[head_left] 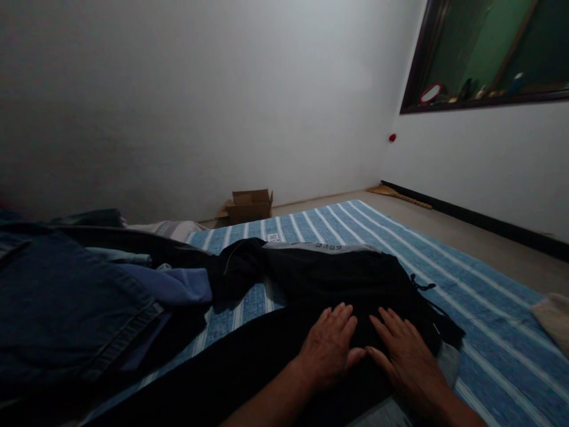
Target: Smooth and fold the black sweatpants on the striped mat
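Black garment lying lengthwise left to right across the striped mat, left hand and right hand pressed flat on it, fingers extended together.

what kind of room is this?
Likely a room in a home, with clothes being handled on the floor: both hands press a black garment on a blue striped mat; jeans heaped beside; cardboard box by the wall.
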Tool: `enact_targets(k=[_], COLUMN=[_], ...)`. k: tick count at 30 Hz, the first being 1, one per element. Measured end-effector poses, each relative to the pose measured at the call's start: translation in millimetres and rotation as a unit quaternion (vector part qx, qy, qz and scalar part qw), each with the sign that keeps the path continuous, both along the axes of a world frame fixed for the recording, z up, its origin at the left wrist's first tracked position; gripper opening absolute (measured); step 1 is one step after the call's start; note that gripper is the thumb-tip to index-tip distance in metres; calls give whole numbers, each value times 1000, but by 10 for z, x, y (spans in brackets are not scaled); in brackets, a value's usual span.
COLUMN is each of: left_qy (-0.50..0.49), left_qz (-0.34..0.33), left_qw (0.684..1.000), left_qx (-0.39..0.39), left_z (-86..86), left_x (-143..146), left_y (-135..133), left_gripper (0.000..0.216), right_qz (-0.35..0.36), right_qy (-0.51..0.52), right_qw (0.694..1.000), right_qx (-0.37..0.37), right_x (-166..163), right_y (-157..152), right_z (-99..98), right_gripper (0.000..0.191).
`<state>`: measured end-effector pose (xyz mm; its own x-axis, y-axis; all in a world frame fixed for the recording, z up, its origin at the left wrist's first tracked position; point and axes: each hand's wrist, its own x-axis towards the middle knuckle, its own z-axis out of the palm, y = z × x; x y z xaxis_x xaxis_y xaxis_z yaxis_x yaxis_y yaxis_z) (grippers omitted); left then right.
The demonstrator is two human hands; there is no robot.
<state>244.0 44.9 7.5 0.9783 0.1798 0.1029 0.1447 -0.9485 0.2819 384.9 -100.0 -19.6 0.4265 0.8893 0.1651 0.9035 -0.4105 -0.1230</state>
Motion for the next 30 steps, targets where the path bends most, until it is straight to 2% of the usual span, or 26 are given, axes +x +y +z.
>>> enact_targets(k=[4, 8, 12, 14, 16, 19, 22, 26, 30], left_qy=[-14, -19, -18, -20, -23, -9, 7, 34, 43], left_qz=[12, 12, 10, 9, 5, 0, 5, 1, -7], left_qw=[1000, 1000, 999, 999, 999, 998, 997, 994, 991], left_qx=[1, -12, -32, -38, -44, -57, -74, -107, -128], left_z=[-71, -77, -47, -50, -72, -102, -71, 41, 81], left_x=[-32, -52, -60, -63, -60, -43, -29, -48, -66], left_y=[-23, -52, -50, -43, -34, -22, -18, -13, -5], left_gripper=[58, 58, 59, 60, 60, 61, 62, 62, 62], right_qz=[12, 52, 92, 101, 87, 63, 37, 9, -4], right_qy=[24, 73, 80, 72, 63, 58, 66, 97, 123], right_qw=[999, 996, 992, 992, 993, 993, 991, 982, 975], right_qx=[-32, -28, 13, -7, -56, -79, -108, -160, -185], right_x=[83, 219, 380, 463, 544, 667, 795, 948, 1045], right_y=[-15, 116, 636, 1018, 1417, 1949, 2335, 2621, 2747], right_z=[39, 367, 835, 1011, 1109, 1104, 975, 787, 726], right_gripper=[53, 43, 38, 35, 31, 30, 25, 25, 20])
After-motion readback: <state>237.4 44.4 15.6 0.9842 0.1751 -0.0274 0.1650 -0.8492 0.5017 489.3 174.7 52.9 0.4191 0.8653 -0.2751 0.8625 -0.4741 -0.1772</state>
